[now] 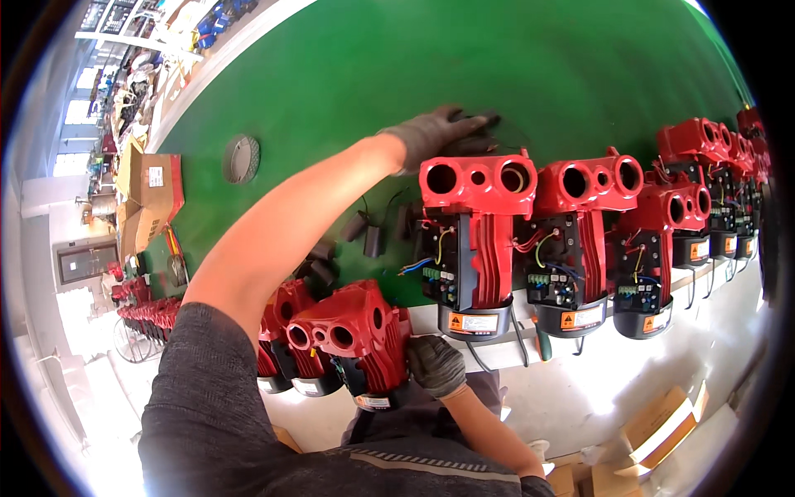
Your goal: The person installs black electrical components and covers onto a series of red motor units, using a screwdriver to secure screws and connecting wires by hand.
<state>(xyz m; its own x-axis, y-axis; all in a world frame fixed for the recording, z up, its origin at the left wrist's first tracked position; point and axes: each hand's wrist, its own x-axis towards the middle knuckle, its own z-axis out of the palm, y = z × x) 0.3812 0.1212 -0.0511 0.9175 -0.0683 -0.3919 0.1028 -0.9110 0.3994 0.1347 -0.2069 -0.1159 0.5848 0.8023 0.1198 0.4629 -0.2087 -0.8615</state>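
The left hand, in a grey glove, reaches over a dark part partly hidden behind a red housing; whether it grips cannot be told. The right hand, gloved too, curls against a tilted red motor housing, fingertips hard to make out. Black cylinders (some with thin wires) lie on the green tabletop; rightward, upright housings with exposed circuit boards overlap toward the dark rim.

Dark piece beside left hand partly hidden by red housing, shape unclear.
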